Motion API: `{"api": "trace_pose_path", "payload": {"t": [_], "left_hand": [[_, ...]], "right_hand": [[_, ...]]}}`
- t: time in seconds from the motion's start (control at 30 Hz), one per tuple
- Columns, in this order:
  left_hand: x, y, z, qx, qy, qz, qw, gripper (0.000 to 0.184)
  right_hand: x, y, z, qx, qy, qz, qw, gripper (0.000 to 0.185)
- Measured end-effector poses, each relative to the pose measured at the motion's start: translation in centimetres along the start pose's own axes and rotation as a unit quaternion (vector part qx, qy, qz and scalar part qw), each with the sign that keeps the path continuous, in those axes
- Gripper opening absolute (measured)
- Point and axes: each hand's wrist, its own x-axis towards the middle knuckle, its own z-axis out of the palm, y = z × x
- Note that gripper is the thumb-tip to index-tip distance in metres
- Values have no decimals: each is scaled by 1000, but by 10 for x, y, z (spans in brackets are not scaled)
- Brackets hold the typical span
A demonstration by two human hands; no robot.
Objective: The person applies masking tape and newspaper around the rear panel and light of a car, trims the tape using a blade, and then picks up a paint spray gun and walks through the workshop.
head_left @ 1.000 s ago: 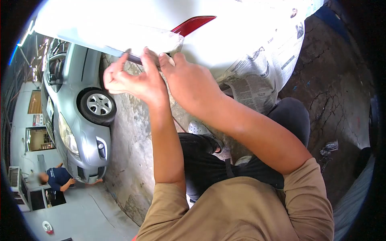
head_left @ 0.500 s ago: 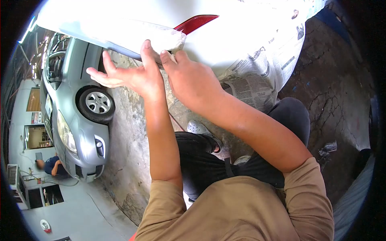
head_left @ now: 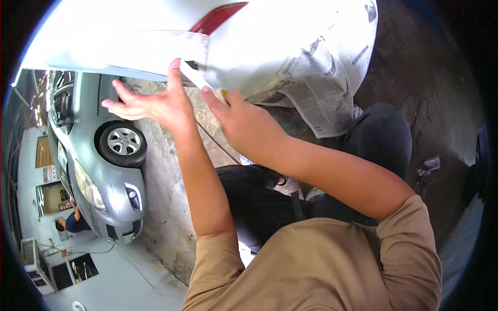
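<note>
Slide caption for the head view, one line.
Bare right hand grips a thin white strip running toward the left hand, beside glossy white bodywork.

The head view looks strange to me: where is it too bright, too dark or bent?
Head view: glare washes out much of the white panel; head view: the corners go black around a rounded frame, and the floor at right is dim; head view: the grey car looks tipped sideways and bowed, probably by a wide lens.
</note>
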Motion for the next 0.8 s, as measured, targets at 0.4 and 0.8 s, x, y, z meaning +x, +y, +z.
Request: {"api": "trace_pose_path", "payload": {"t": [0.4,0.8], "left_hand": [[-2,-2,4,-22,-18,26,999,123],[-4,-16,8,37,-23,69,997,157]], "right_hand": [[30,11,3,-52,-38,31,997,52],[46,19,16,-73,-15,18,997,41]]}}
